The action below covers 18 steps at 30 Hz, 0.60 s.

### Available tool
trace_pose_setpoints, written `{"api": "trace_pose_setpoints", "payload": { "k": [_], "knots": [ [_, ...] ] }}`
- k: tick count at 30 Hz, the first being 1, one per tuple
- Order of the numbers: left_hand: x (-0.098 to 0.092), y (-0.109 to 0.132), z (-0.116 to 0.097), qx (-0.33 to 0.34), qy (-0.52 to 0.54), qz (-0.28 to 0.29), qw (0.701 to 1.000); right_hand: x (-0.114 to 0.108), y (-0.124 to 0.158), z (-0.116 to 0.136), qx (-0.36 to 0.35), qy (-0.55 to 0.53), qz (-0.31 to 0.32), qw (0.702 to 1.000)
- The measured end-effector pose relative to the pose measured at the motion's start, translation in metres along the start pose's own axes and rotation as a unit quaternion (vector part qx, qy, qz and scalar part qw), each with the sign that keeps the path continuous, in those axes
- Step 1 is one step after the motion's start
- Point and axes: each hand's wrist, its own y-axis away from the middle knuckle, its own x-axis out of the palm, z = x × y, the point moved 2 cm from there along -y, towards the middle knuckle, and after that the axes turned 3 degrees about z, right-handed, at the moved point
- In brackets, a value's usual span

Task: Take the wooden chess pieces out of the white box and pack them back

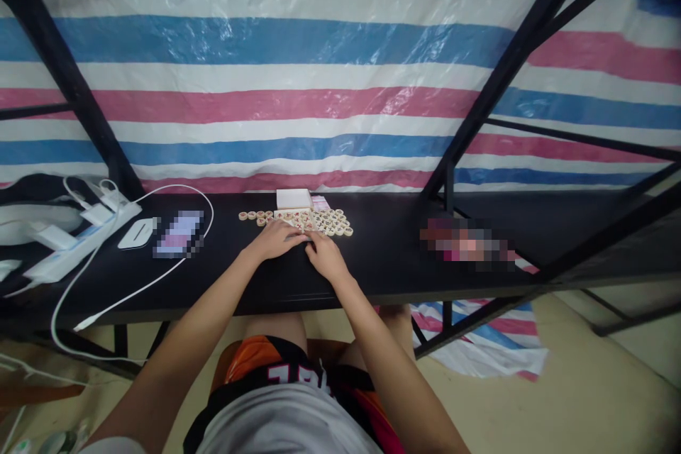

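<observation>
Several round, pale game pieces with red or dark characters lie on the black table; one group of dark-marked pieces [336,221] spreads to the right, and a short row of red-marked pieces [252,216] is at the left. Behind them stands an open white box [294,199], with a pink-and-white paper [320,203] beside it. My left hand [277,239] and my right hand [323,253] meet at the near edge of the pieces, fingertips close together. Their fingers are bent around a small area at the pieces' front; what they hold, if anything, is too small to make out.
On the left lie a blurred-out phone [179,234], a white device [137,233], a white power strip [79,241] and a looping white cable [133,289]. A pixelated object [468,245] is at the right. Black metal posts [482,106] frame the table before a striped tarp [298,103].
</observation>
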Motion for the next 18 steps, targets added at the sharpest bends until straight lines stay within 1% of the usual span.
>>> {"api": "trace_pose_setpoints", "payload": {
  "k": [4, 9, 11, 15, 18],
  "knots": [
    [0.0, -0.001, 0.003, -0.017, -0.041, -0.011, 0.999, 0.0, 0.0, 0.001, 0.009, 0.002, -0.003, 1.0],
    [0.002, -0.002, 0.002, 0.018, -0.044, 0.001, 0.999, 0.0, 0.0, -0.001, 0.011, 0.0, -0.005, 1.0],
    [0.005, -0.002, 0.002, 0.021, -0.054, 0.01, 0.998, 0.0, 0.0, -0.002, 0.008, 0.001, -0.006, 1.0],
    [0.004, -0.003, 0.004, -0.002, -0.054, 0.002, 0.999, 0.001, 0.0, -0.003, 0.012, -0.004, -0.005, 1.0],
    [-0.008, -0.001, 0.01, -0.044, -0.051, -0.038, 0.997, 0.002, 0.0, -0.003, 0.007, -0.012, -0.009, 1.0]
  ]
}}
